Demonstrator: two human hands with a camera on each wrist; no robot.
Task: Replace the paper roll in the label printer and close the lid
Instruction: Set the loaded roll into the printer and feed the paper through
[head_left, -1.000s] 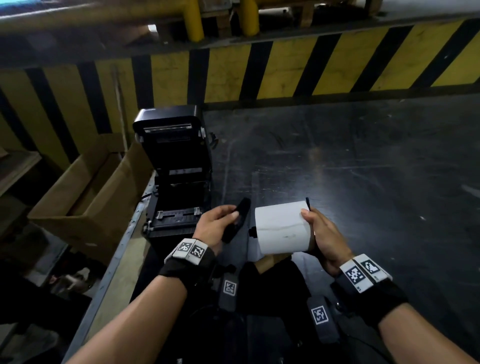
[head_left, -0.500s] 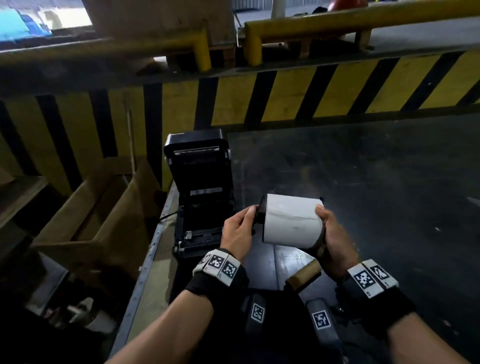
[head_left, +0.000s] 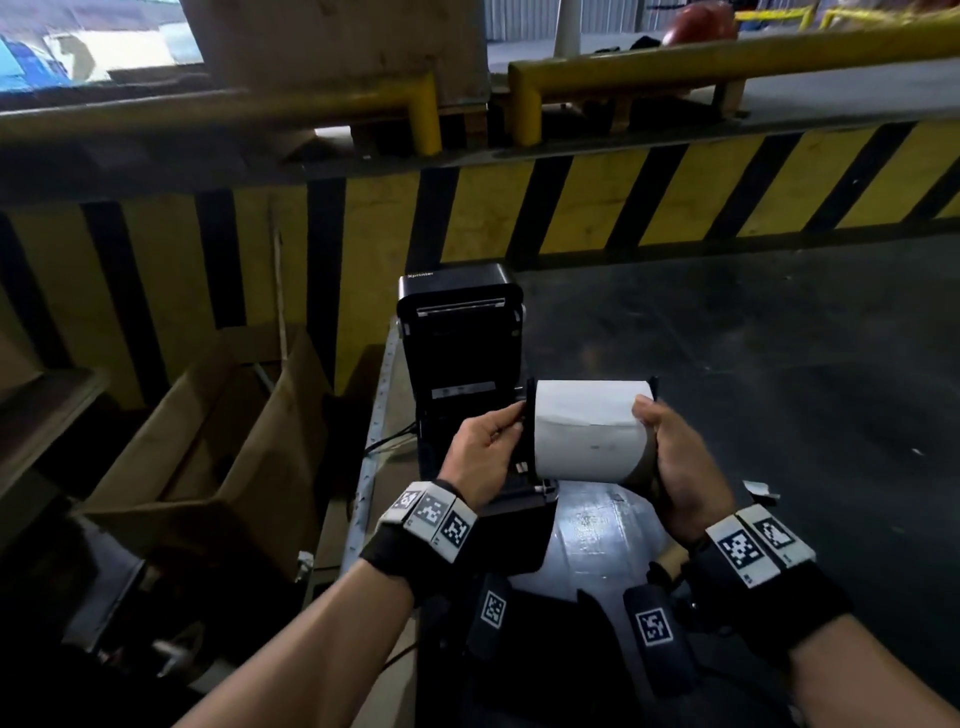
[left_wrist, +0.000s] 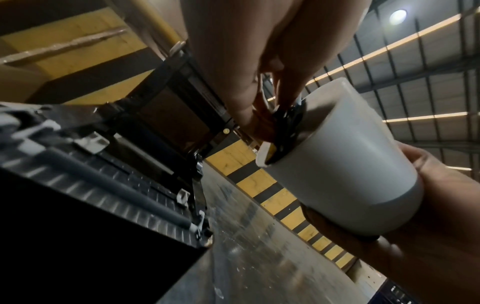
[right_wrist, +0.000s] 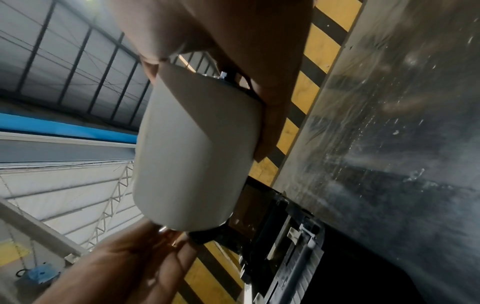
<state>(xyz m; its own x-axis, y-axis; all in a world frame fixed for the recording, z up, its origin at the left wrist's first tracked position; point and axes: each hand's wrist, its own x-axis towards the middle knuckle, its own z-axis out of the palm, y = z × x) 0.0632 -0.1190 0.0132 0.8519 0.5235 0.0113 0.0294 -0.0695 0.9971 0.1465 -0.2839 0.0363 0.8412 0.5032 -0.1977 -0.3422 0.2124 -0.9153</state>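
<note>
On a dark, scuffed metal table top, backed by a wall of yellow and black diagonal stripes, the work sits near the left edge.

Far left, off the table: an open corrugated cardboard box, brown, flaps up, matte.

Next, the label printer: black plastic, boxy with rounded corners. Lid swung up and standing nearly upright, a pale slot running across its upper face. Below, the open bay; the left wrist view shows a grey rubber roller lying across ribbed black plastic at the front lip.

Left hand, just in front of the bay: thumb and fingertips pinch the black plastic end flange on the left end of the paper roll. In the left wrist view the flange reads as a thin glossy disc pressed against the roll's end.

Paper roll: white, smooth, cylindrical, held level in the air between both hands, just right of the printer bay and above the table, not in the printer. A loose outer edge shows as a faint line across its face. A second black flange caps the right end.

Right hand: cupped round the roll's right end, thumb over the top, fingers curled beneath. Both wrists carry black bands with square black-and-white markers.

Right of that, bare table with pale scratches and a small white scrap.
</note>
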